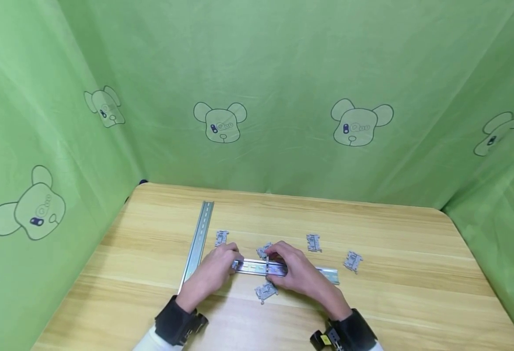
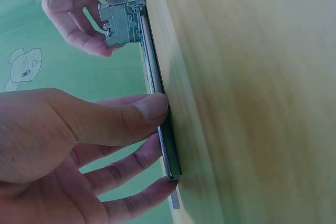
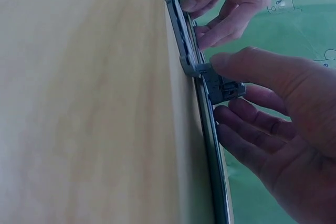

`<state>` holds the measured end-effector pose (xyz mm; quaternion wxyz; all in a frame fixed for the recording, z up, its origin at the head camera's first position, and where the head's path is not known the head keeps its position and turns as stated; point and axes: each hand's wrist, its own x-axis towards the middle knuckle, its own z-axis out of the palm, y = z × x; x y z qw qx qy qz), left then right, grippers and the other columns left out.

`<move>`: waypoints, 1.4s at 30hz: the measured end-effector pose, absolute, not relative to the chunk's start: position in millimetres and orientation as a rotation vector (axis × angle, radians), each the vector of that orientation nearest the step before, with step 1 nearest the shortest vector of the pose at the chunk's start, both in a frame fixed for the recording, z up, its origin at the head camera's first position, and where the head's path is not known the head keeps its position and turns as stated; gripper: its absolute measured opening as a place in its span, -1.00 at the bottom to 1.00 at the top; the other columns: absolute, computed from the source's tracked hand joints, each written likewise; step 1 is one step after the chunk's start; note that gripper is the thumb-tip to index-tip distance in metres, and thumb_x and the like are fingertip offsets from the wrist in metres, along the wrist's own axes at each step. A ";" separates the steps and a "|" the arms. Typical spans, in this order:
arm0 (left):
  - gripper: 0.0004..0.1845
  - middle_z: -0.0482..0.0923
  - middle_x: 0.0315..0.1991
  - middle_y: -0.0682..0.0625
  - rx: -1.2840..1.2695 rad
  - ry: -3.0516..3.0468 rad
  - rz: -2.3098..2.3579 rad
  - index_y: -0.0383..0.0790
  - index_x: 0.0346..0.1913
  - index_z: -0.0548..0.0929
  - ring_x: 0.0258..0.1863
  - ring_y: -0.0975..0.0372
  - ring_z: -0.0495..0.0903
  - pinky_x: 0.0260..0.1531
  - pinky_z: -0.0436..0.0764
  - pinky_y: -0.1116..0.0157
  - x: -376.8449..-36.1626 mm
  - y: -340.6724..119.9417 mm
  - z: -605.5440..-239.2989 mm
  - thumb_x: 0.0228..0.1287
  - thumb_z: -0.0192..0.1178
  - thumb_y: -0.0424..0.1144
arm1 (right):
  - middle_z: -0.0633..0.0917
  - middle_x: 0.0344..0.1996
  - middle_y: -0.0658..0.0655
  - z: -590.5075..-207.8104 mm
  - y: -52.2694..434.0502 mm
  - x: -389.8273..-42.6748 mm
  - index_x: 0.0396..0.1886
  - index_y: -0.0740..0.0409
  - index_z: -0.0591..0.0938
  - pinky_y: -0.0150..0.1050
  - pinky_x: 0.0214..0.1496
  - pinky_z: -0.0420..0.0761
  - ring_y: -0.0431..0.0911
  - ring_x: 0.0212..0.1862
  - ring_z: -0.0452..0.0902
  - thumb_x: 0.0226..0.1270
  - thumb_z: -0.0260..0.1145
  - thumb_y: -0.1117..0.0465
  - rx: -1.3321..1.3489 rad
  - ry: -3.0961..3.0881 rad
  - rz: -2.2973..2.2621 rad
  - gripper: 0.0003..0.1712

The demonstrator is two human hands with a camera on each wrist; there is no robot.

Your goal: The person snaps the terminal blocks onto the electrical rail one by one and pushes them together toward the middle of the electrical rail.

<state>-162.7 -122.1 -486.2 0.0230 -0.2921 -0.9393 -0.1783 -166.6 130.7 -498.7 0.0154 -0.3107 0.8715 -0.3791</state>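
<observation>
A short metal rail [image 1: 314, 273] lies across the wooden table [image 1: 414, 302] in front of me. My left hand [image 1: 234, 263] pinches its left end, thumb [image 2: 152, 106] on one edge and fingers [image 2: 157, 188] under the other. My right hand [image 1: 273, 266] pinches a grey terminal block [image 1: 267, 267] that sits on the rail near its middle. The left wrist view shows that block [image 2: 123, 22] against the rail [image 2: 157, 103]. In the right wrist view the block [image 3: 224, 88] is held between thumb and fingers on the rail [image 3: 210, 140].
A second, longer rail [image 1: 199, 236] lies at an angle to the left. Loose grey terminal blocks lie around: one [image 1: 221, 238] behind the left hand, one [image 1: 314, 242] and another [image 1: 353, 261] to the right, one [image 1: 265, 291] near me. Green cloth walls surround the table.
</observation>
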 end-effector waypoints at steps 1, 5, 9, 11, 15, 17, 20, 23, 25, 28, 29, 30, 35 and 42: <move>-0.67 0.69 -0.20 -0.02 -0.906 -2.906 -0.553 -0.21 -0.16 0.80 -0.19 0.11 0.66 -0.10 0.74 0.24 -162.5 -122.2 -486.3 -0.05 0.53 -0.53 | 0.66 0.03 0.10 -497.5 131.4 -166.3 0.19 0.24 0.58 -0.15 0.12 0.72 -0.03 0.04 0.66 0.03 0.65 0.26 -0.967 2.715 -1.170 -0.31; -0.66 0.69 -0.20 -0.02 -0.901 -2.908 -0.563 -0.21 -0.16 0.80 -0.19 0.12 0.67 -0.09 0.74 0.25 -162.1 -122.4 -486.6 -0.06 0.54 -0.53 | 0.65 0.10 0.15 -484.3 137.7 -162.4 0.28 0.23 0.53 -0.04 0.19 0.68 0.02 0.11 0.63 0.06 0.65 0.20 -0.900 2.754 -1.132 -0.23; -0.65 0.70 -0.18 -0.03 -0.888 -2.922 -0.569 -0.21 -0.15 0.80 -0.18 0.12 0.67 -0.08 0.74 0.26 -161.5 -122.2 -485.7 -0.06 0.54 -0.53 | 0.67 0.02 0.18 -466.1 142.2 -151.7 0.18 0.26 0.59 0.00 0.14 0.70 0.04 0.05 0.64 0.12 0.61 0.24 -0.769 2.831 -1.141 -0.38; -0.65 0.70 -0.19 -0.04 -0.889 -2.922 -0.568 -0.22 -0.15 0.80 -0.18 0.12 0.67 -0.09 0.74 0.26 -161.4 -122.1 -485.2 -0.07 0.54 -0.54 | 0.69 -0.11 0.15 -460.9 139.3 -142.8 0.03 0.26 0.64 -0.05 0.04 0.74 0.02 -0.07 0.65 0.15 0.58 0.28 -0.718 2.851 -1.117 -0.55; -0.65 0.70 -0.19 -0.05 -0.900 -2.916 -0.573 -0.23 -0.16 0.80 -0.18 0.12 0.67 -0.10 0.74 0.27 -162.0 -121.9 -484.5 -0.07 0.53 -0.55 | 0.64 -0.32 0.06 -458.4 123.8 -120.9 -0.19 0.24 0.67 -0.29 -0.26 0.70 -0.10 -0.32 0.55 0.13 0.60 0.21 -0.594 2.893 -0.962 -0.67; -0.65 0.70 -0.19 -0.06 -0.901 -2.914 -0.576 -0.24 -0.16 0.80 -0.18 0.11 0.68 -0.10 0.74 0.27 -162.5 -121.9 -484.4 -0.07 0.53 -0.56 | 0.59 -0.38 0.02 -461.0 114.3 -111.9 -0.23 0.24 0.65 -0.36 -0.40 0.59 -0.16 -0.40 0.46 0.07 0.64 0.13 -0.529 2.931 -0.885 -0.60; -0.65 0.69 -0.19 -0.05 -0.899 -2.916 -0.577 -0.24 -0.15 0.79 -0.18 0.11 0.68 -0.10 0.74 0.27 -162.9 -121.5 -484.5 -0.06 0.51 -0.57 | 0.54 -0.41 0.04 -467.9 102.3 -103.2 -0.26 0.26 0.62 -0.32 -0.48 0.52 -0.16 -0.45 0.39 0.00 0.68 0.00 -0.473 3.003 -0.774 -0.47; -0.65 0.69 -0.19 -0.05 -0.903 -2.919 -0.585 -0.24 -0.16 0.79 -0.18 0.11 0.68 -0.10 0.74 0.28 -162.6 -120.9 -485.1 -0.06 0.51 -0.57 | 0.59 -0.36 0.15 -476.0 94.9 -98.6 -0.26 0.34 0.63 -0.18 -0.39 0.64 -0.06 -0.41 0.49 -0.05 0.68 -0.10 -0.479 3.077 -0.679 -0.35; -0.65 0.69 -0.18 -0.06 -0.904 -2.923 -0.593 -0.24 -0.16 0.79 -0.18 0.11 0.68 -0.09 0.74 0.27 -162.5 -120.7 -485.7 -0.06 0.50 -0.58 | 0.64 -0.29 0.27 -479.9 91.5 -96.6 -0.22 0.41 0.64 -0.06 -0.27 0.72 0.04 -0.33 0.57 -0.08 0.68 -0.15 -0.486 3.124 -0.622 -0.25; -0.65 0.69 -0.18 -0.06 -0.899 -2.928 -0.600 -0.24 -0.16 0.79 -0.17 0.11 0.68 -0.09 0.74 0.27 -162.3 -121.2 -487.1 -0.06 0.50 -0.58 | 0.66 -0.22 0.37 -482.5 87.1 -94.4 -0.17 0.48 0.64 0.02 -0.17 0.74 0.14 -0.26 0.61 -0.11 0.68 -0.20 -0.483 3.161 -0.583 -0.16; -0.64 0.69 -0.17 -0.06 -0.897 -2.928 -0.603 -0.24 -0.16 0.79 -0.17 0.11 0.68 -0.09 0.74 0.26 -162.3 -121.5 -487.4 -0.06 0.50 -0.58 | 0.65 -0.22 0.38 -483.0 85.7 -94.0 -0.17 0.48 0.64 0.02 -0.18 0.74 0.14 -0.26 0.60 -0.11 0.68 -0.21 -0.485 3.169 -0.570 -0.15; -0.64 0.69 -0.17 -0.06 -0.896 -2.926 -0.602 -0.24 -0.16 0.79 -0.17 0.11 0.68 -0.09 0.74 0.26 -162.3 -121.8 -487.8 -0.06 0.50 -0.59 | 0.65 -0.22 0.36 -483.6 84.3 -93.6 -0.17 0.48 0.64 0.01 -0.20 0.73 0.13 -0.27 0.59 -0.12 0.68 -0.21 -0.488 3.176 -0.558 -0.15; -0.65 0.69 -0.19 -0.05 -0.899 -2.920 -0.602 -0.24 -0.17 0.79 -0.18 0.12 0.67 -0.10 0.74 0.27 -162.1 -123.4 -488.4 -0.06 0.49 -0.59 | 0.61 -0.30 0.28 -486.2 76.7 -89.9 -0.19 0.48 0.64 -0.08 -0.35 0.68 0.03 -0.35 0.49 -0.10 0.68 -0.16 -0.502 3.214 -0.503 -0.20; -0.64 0.69 -0.19 -0.05 -0.899 -2.918 -0.589 -0.24 -0.16 0.80 -0.18 0.11 0.68 -0.10 0.74 0.26 -161.4 -124.0 -486.9 -0.08 0.49 -0.61 | 0.60 -0.36 0.27 -487.6 70.8 -88.0 -0.23 0.48 0.66 -0.13 -0.42 0.68 0.02 -0.41 0.47 -0.07 0.69 -0.04 -0.513 3.251 -0.450 -0.31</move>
